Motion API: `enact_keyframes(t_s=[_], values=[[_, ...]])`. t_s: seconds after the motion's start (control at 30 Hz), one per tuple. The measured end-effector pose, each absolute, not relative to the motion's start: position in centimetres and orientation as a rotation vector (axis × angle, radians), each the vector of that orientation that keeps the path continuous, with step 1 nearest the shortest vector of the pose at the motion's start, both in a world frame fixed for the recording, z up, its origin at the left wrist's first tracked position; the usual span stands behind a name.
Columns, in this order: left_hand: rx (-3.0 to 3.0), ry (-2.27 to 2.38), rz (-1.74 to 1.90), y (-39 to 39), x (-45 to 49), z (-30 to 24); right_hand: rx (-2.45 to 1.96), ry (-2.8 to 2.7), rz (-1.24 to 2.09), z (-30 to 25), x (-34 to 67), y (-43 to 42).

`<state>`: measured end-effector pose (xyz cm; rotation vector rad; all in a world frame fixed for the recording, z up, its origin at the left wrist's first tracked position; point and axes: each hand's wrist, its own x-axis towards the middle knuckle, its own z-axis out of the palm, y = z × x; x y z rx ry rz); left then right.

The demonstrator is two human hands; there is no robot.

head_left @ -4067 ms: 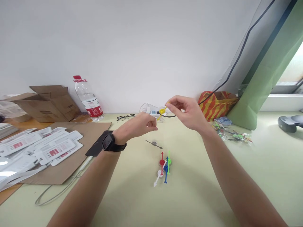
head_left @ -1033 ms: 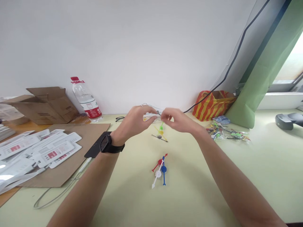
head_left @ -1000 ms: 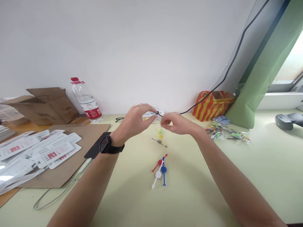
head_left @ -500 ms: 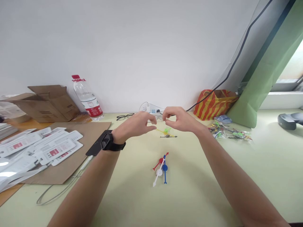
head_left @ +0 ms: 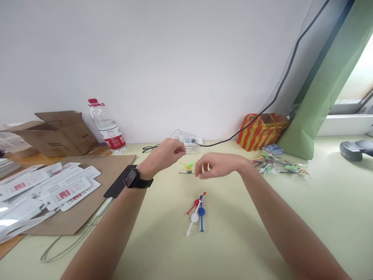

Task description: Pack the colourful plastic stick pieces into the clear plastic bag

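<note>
My left hand point(head_left: 170, 155), with a black watch on the wrist, is raised above the table with its fingers curled together; anything in them is hidden. My right hand point(head_left: 217, 165) bends down to the right, thumb and fingertips meeting at the right end of a black arrow spinner point(head_left: 189, 172). Just behind that spinner lie a yellow arrow spinner point(head_left: 184, 166) and a green one point(head_left: 191, 165). Closer to me, a red arrow spinner point(head_left: 196, 203), a white one point(head_left: 194, 218) and a blue one point(head_left: 201, 212) form an overlapping group on the table.
Bags of colourful spinners point(head_left: 266, 163) lie right, before a striped bag point(head_left: 262, 132). A power strip point(head_left: 190, 142) and glasses point(head_left: 150, 148) are at the wall. Left are a bottle point(head_left: 112, 134), a phone point(head_left: 119, 182), a carton point(head_left: 61, 134) and white packages point(head_left: 70, 192) on cardboard.
The black, yellow and green spinners have shifted left. My right hand has come lower and nearer to me, and the fingers of my left hand have drawn together.
</note>
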<state>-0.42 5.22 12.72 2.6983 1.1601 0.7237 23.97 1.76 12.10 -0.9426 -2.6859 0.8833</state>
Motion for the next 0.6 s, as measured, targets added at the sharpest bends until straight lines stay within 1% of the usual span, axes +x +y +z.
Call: enact_keyframes(t_s=[0.07,0.13,0.23,0.3,0.47,0.6], values=[[2.698,1.175,0.750,5.1,-0.4,12.8,-1.033,-2.858,1.077,10.7,23.2,2.3],[2.701,1.154,0.656,5.0,-0.4,12.8,-1.123,-2.970,1.266,9.1,22.2,2.8],[2.701,1.124,0.553,5.0,-0.5,12.5,-1.157,-2.985,1.553,7.4,20.9,3.5],[2.695,1.129,0.562,5.1,-0.5,12.4,-1.103,-2.961,1.640,6.8,20.5,3.8],[2.682,1.082,0.500,5.2,-0.6,12.6,-0.842,-2.897,1.563,7.0,21.1,4.0],[2.666,1.044,0.505,5.1,-0.6,12.7,-0.815,-2.832,1.380,8.4,22.2,3.6]])
